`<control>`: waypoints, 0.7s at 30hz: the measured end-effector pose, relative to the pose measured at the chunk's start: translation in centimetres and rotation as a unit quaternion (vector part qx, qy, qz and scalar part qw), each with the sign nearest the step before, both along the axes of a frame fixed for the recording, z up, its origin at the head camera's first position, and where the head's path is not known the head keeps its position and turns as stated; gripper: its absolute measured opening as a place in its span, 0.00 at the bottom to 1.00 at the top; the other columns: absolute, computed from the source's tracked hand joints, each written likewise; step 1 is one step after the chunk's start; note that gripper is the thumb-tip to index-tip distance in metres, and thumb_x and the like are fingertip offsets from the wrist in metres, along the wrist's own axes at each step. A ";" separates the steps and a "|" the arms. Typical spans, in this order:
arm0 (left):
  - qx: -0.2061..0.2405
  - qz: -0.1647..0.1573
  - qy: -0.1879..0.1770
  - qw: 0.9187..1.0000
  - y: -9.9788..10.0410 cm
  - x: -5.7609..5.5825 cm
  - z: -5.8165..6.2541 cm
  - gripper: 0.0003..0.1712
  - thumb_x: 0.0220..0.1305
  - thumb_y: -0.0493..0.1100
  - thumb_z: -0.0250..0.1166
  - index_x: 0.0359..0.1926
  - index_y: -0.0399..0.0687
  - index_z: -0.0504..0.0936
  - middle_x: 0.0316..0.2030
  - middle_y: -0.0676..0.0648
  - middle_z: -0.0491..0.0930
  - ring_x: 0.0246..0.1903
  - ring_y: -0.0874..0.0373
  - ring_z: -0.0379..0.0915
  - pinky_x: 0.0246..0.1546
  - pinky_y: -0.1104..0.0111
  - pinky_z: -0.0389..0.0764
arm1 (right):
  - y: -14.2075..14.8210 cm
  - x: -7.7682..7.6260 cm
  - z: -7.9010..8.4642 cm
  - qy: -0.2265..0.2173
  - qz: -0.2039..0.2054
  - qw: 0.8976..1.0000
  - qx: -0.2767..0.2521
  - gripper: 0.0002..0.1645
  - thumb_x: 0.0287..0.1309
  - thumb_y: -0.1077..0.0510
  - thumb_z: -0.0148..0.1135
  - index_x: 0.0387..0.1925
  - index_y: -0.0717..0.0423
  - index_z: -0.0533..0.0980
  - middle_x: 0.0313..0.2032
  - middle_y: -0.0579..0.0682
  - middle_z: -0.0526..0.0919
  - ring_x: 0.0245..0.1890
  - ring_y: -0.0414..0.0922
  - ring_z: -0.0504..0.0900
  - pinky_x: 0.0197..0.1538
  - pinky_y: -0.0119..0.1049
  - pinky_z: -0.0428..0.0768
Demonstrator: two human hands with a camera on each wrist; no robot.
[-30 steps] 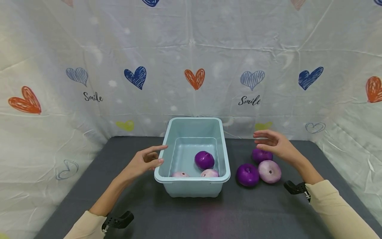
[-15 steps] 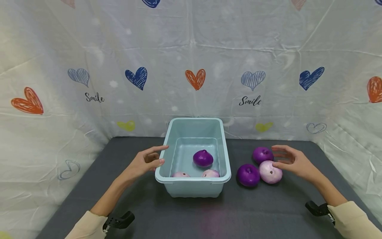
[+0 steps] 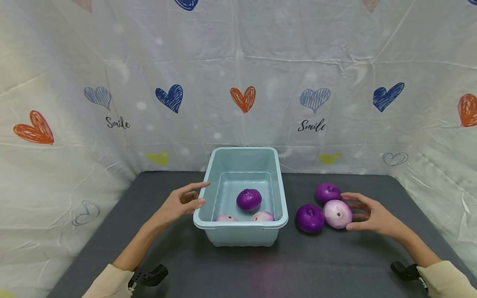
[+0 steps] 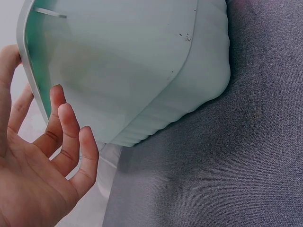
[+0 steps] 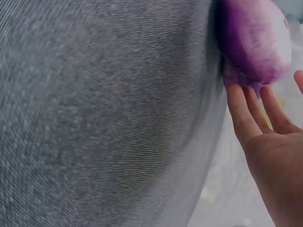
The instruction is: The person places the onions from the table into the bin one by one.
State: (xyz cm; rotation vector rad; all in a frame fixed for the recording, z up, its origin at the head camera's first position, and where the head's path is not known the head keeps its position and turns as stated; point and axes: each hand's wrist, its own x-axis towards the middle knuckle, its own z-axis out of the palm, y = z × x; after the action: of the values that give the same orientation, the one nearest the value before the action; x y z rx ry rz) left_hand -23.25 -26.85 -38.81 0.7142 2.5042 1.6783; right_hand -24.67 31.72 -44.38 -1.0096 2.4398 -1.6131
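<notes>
A pale pink-and-white onion [image 3: 337, 214] rests on the dark table, touching two purple onions, one behind [image 3: 328, 193] and one to its left [image 3: 310, 218]. Spread round the pale onion's right side is my right hand [image 3: 374, 215], fingers slightly bent; whether it presses on the onion I cannot tell. In the right wrist view the fingertips [image 5: 235, 94] are close to an onion. My left hand [image 3: 180, 201], loosely bent, is at the left rim of a light blue plastic bin [image 3: 242, 235]. Inside the bin are a purple onion [image 3: 249, 200] and two pale ones, partly hidden by the front wall.
A white cloth [image 3: 275, 74] printed with hearts hangs behind the table and along both sides. Dark grey cloth covers the table [image 3: 208, 273]. The bin stands near the back edge, left of the loose onions.
My right hand has moved right and down, from above the back purple onion to the pale onion's side. Inside the bin, the purple onion has rolled slightly left. The left hand stays put.
</notes>
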 end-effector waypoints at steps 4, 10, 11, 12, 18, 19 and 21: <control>-0.001 0.000 -0.003 1.000 0.0 0.0 0.0 0.29 0.73 0.40 0.64 0.73 0.49 0.72 0.31 0.42 0.75 0.31 0.42 0.68 0.36 0.56 0.78 | -0.1 -0.1 -0.3 -0.010 -0.001 1.000 0.004 0.45 0.52 0.72 0.75 0.69 0.71 0.64 0.66 0.72 0.65 0.60 0.38 0.74 0.50 0.37 0.80; -0.004 0.003 -0.006 1.000 0.0 0.0 0.0 0.30 0.73 0.40 0.64 0.73 0.50 0.72 0.31 0.42 0.75 0.30 0.44 0.68 0.35 0.57 0.77 | -0.4 -0.4 -0.3 -0.010 0.012 1.000 0.018 0.44 0.51 0.70 0.77 0.68 0.69 0.67 0.64 0.71 0.67 0.57 0.39 0.77 0.48 0.41 0.82; -0.004 0.003 -0.006 1.000 0.0 0.0 0.0 0.30 0.73 0.40 0.64 0.73 0.50 0.72 0.31 0.42 0.74 0.30 0.45 0.68 0.35 0.57 0.77 | -0.4 -0.5 -0.3 -0.010 0.014 1.000 0.019 0.44 0.51 0.70 0.77 0.68 0.69 0.67 0.64 0.71 0.67 0.56 0.39 0.78 0.47 0.41 0.82; -0.004 0.004 -0.006 1.000 -0.1 0.0 0.0 0.30 0.73 0.40 0.64 0.73 0.50 0.72 0.31 0.42 0.74 0.30 0.45 0.68 0.35 0.58 0.77 | -0.4 -0.5 -0.3 -0.011 0.013 1.000 0.020 0.44 0.51 0.70 0.78 0.68 0.69 0.67 0.63 0.71 0.67 0.55 0.39 0.79 0.47 0.41 0.83; -0.004 0.003 -0.005 1.000 0.0 -0.1 0.0 0.29 0.73 0.40 0.64 0.73 0.49 0.72 0.30 0.42 0.74 0.29 0.45 0.67 0.33 0.61 0.76 | -0.6 -0.6 -0.4 -0.008 0.013 0.999 0.031 0.45 0.50 0.68 0.78 0.68 0.69 0.67 0.60 0.71 0.69 0.52 0.41 0.80 0.44 0.42 0.83; -0.004 0.002 -0.004 1.000 0.0 -0.1 0.0 0.29 0.73 0.40 0.64 0.73 0.49 0.72 0.30 0.42 0.74 0.29 0.45 0.67 0.33 0.61 0.76 | -0.7 -0.6 -0.4 -0.007 0.013 0.999 0.033 0.45 0.51 0.68 0.79 0.68 0.68 0.67 0.60 0.71 0.69 0.52 0.41 0.81 0.44 0.42 0.84; -0.003 0.002 -0.004 1.000 0.0 -0.1 0.0 0.29 0.73 0.40 0.64 0.72 0.49 0.72 0.30 0.42 0.74 0.29 0.43 0.66 0.33 0.62 0.76 | -0.7 -0.7 -0.5 -0.006 0.011 0.999 0.036 0.45 0.50 0.68 0.79 0.68 0.68 0.67 0.59 0.70 0.70 0.51 0.42 0.81 0.43 0.42 0.84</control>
State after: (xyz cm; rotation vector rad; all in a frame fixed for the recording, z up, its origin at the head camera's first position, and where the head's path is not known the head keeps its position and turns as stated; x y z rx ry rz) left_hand -23.33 -26.87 -38.79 0.7014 2.5061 1.6710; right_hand -25.35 30.99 -44.89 -1.0109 2.4508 -1.5080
